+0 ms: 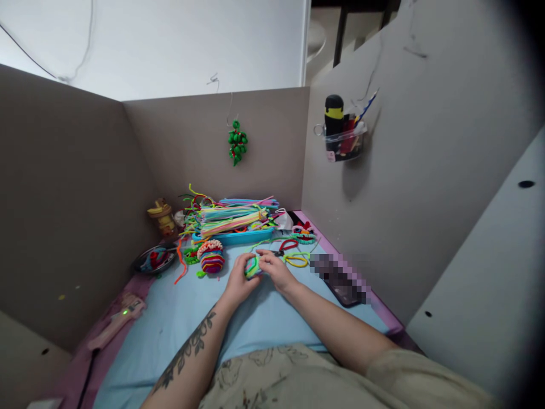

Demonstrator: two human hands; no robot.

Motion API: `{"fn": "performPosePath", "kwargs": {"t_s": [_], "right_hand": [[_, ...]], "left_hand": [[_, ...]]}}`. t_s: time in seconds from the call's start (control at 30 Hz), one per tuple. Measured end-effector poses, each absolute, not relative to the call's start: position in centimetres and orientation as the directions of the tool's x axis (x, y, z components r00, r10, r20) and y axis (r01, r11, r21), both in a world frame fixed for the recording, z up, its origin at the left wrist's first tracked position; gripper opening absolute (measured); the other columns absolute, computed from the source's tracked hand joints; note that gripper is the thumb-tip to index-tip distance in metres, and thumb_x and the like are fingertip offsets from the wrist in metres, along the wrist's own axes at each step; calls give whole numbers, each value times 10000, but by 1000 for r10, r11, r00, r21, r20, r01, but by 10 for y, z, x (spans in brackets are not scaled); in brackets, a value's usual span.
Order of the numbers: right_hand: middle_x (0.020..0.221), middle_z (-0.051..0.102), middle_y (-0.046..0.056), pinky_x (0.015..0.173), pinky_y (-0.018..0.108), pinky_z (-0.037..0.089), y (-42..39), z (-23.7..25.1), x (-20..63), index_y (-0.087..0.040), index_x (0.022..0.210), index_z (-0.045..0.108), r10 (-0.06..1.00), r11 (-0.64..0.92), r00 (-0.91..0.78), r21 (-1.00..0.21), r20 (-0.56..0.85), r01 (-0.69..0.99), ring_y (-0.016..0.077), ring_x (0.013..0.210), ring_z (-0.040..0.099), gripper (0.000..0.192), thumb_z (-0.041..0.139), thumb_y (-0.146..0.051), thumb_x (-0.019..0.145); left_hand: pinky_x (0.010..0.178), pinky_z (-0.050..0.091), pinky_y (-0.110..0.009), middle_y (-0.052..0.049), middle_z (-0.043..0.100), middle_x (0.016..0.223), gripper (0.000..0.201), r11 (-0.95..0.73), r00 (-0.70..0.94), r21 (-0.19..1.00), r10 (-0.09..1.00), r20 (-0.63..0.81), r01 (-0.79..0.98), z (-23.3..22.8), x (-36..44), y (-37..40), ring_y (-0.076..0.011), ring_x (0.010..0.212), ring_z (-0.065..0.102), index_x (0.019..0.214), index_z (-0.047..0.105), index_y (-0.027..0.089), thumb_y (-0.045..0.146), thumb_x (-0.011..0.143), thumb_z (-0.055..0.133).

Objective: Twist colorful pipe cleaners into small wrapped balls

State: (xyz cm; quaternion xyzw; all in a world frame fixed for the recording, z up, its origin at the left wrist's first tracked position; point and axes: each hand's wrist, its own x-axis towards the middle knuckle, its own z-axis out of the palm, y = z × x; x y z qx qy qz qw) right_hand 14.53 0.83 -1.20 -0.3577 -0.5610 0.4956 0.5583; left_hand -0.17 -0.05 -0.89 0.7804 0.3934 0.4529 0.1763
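Note:
My left hand (239, 279) and my right hand (275, 268) meet over the blue mat (179, 324), both gripping a small green and multicoloured pipe-cleaner piece (252, 267). Most of that piece is hidden by my fingers. Just left of my hands lies a rainbow striped pipe-cleaner ball (210, 257). A yellow pipe-cleaner loop (297, 259) and a red loop (289, 245) lie to the right of my right hand.
A blue tray (238, 236) piled with coloured pipe cleaners stands at the back. A dark dish (154, 261), a yellow figurine (162, 216) and a pink tool (117, 320) are at the left. A phone (344, 281) lies right; a wall cup (344, 142) holds pens. Cardboard walls surround the desk.

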Motion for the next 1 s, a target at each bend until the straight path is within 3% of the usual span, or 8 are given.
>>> {"fn": "performPosePath", "kwargs": {"t_s": [0.2,0.37,0.57,0.8,1.0], "right_hand": [[1197,470,60,1005,302,294,9,-17,144,-187,690,575,913,389,-150,-921,380,33,178,1157,441,191,482,-301,812],[1149,478,71,994,321,314,8,-12,146,-180,683,546,895,444,-129,-884,428,145,173,1132,451,186,460,-262,825],[1149,491,85,993,389,304,7,-8,149,-186,704,556,829,546,-124,-744,545,385,206,1153,417,94,505,-170,781],[1145,499,74,995,398,309,5,-4,155,-209,883,578,767,629,-214,-643,604,437,204,1151,415,180,556,-112,732],[1157,504,53,993,407,305,11,-1,168,-218,808,620,716,691,-326,-557,618,461,210,1148,402,64,603,-177,763]], "left_hand": [[951,384,-396,-82,502,1134,516,-643,286,594,757,587,483,-11,-3,1,-235,1089,476,1131,458,202,134,645,618],[966,373,-399,-90,505,1164,549,-640,270,621,762,589,453,-11,-3,2,-241,1110,472,1158,463,201,241,654,676],[975,360,-381,-98,532,1182,556,-463,205,818,886,416,342,-12,-4,7,-244,1126,489,1157,485,184,309,655,689],[933,387,-354,-89,556,1173,557,-312,195,914,944,267,258,-5,-2,4,-242,1088,515,1122,515,166,304,616,704],[801,441,-302,-68,568,1119,597,-157,213,978,969,126,139,1,-5,2,-202,942,560,1118,514,172,261,571,735]]}}
